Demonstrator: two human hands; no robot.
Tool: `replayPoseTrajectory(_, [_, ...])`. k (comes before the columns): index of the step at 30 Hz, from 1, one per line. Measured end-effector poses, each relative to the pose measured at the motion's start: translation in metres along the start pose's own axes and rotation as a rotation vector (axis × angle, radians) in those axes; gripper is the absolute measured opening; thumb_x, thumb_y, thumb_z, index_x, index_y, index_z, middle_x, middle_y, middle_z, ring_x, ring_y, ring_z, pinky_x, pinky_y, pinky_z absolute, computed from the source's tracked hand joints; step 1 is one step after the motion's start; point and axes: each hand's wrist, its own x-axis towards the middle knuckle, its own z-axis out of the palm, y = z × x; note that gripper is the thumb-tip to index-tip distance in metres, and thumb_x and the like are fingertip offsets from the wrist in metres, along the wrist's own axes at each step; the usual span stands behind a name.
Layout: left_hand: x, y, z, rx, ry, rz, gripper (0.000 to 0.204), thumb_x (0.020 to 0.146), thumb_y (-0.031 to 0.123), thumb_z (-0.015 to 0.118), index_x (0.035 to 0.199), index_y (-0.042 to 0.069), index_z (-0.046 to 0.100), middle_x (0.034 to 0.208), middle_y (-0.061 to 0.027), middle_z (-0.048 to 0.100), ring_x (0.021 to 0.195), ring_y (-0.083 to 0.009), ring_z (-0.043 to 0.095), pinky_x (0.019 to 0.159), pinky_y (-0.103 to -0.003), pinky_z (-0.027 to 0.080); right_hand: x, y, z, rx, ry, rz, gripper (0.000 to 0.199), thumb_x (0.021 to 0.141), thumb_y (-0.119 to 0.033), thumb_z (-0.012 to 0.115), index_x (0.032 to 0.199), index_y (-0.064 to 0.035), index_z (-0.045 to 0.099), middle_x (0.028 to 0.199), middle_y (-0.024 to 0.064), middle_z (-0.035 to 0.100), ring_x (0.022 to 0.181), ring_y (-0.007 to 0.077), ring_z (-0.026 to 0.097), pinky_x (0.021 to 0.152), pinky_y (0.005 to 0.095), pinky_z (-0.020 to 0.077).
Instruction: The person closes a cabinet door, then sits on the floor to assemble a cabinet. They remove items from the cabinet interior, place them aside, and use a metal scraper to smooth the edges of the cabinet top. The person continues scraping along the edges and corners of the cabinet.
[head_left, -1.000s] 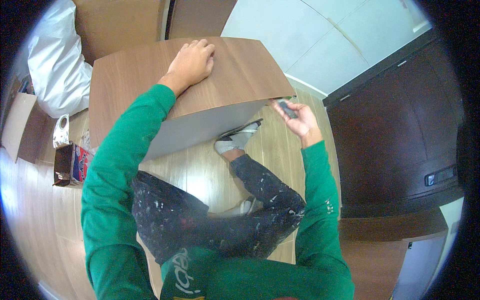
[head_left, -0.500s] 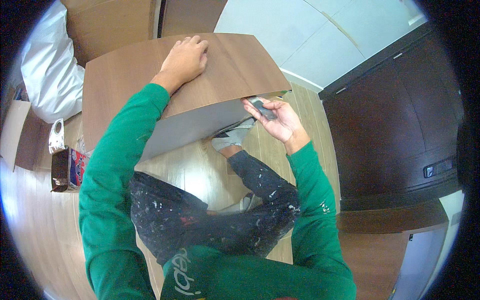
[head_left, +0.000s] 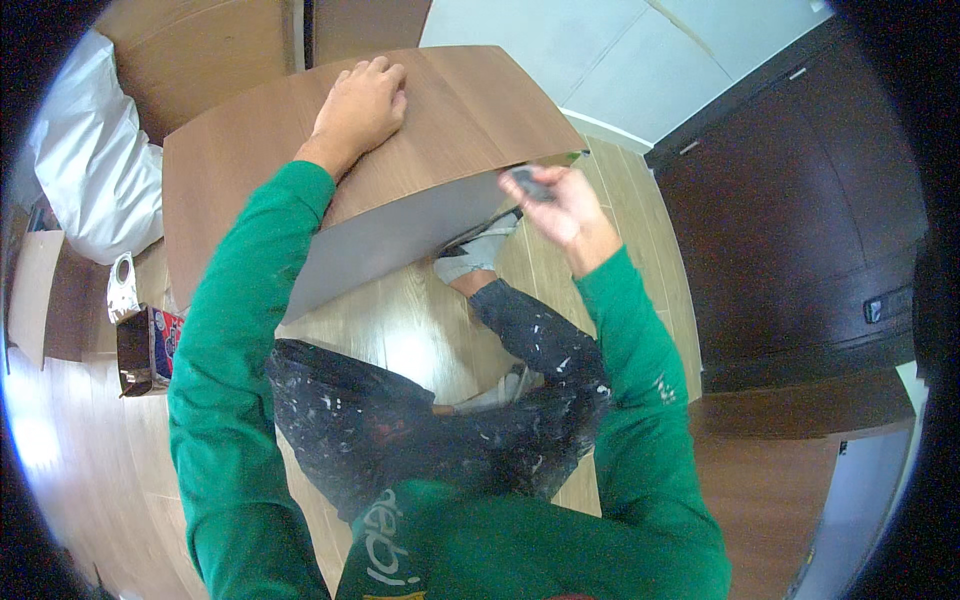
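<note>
My left hand (head_left: 362,112) rests palm down on the broad top face of a wood-grain panel box (head_left: 470,110), its fingers loosely spread and slightly bent, holding nothing. My right hand (head_left: 562,208) is closed round a small flat dark-grey piece (head_left: 532,184), held at the box's near edge toward its right corner. Motion blurs that hand, and the fingers cover part of the piece, so its exact kind cannot be told. Below the edge, the box's grey side (head_left: 380,248) faces me.
My bent legs (head_left: 430,420) and feet are close below the box. To the left are a white plastic sack (head_left: 95,150), a tape roll (head_left: 123,283) and a small open carton (head_left: 140,350). Dark cabinet doors (head_left: 790,230) stand at right, with another wood-grain panel (head_left: 760,500) below them.
My right hand has turned, closing more of its fingers over the grey piece, and stays by the box's edge. The left hand keeps its place on the box. The whole view has shifted slightly.
</note>
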Motion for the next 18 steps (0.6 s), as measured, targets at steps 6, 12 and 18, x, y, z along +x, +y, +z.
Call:
replayPoseTrajectory(6, [0.0,-0.001,0.002,-0.026,0.026,0.008,0.02,0.093,0.019,0.057,0.103,0.003,0.064,0.107,-0.0171,0.064,0.105,-0.0371,0.061,0.092,-0.048,0.049,0.005,-0.002,-0.004,0.016,0.015,-0.094,0.047,0.092,0.01,0.038,0.136,0.0216,0.027,0.143,0.0372,0.037,0.134,0.054,0.043,0.117,0.0575,0.0431])
replayPoseTrajectory(12, [0.002,-0.002,0.002,-0.019,0.026,0.011,0.021,0.093,0.019,0.056,0.103,0.003,0.065,0.106,-0.018,0.064,0.105,-0.0375,0.062,0.092,-0.049,0.049,0.006,-0.015,-0.01,0.054,-0.136,0.174,0.046,0.091,0.01,0.04,0.135,0.0182,0.03,0.141,0.0363,0.037,0.132,0.0541,0.044,0.115,0.0597,0.0449])
replayPoseTrajectory(18, [0.003,-0.002,0.0,0.005,-0.001,-0.007,0.022,0.092,0.019,0.057,0.105,0.004,0.066,0.108,-0.0174,0.065,0.108,-0.0358,0.062,0.093,-0.049,0.049,0.01,-0.027,-0.019,0.036,-0.109,0.054,0.047,0.091,0.011,0.04,0.137,0.0162,0.03,0.141,0.0329,0.039,0.133,0.0528,0.044,0.114,0.0604,0.0458])
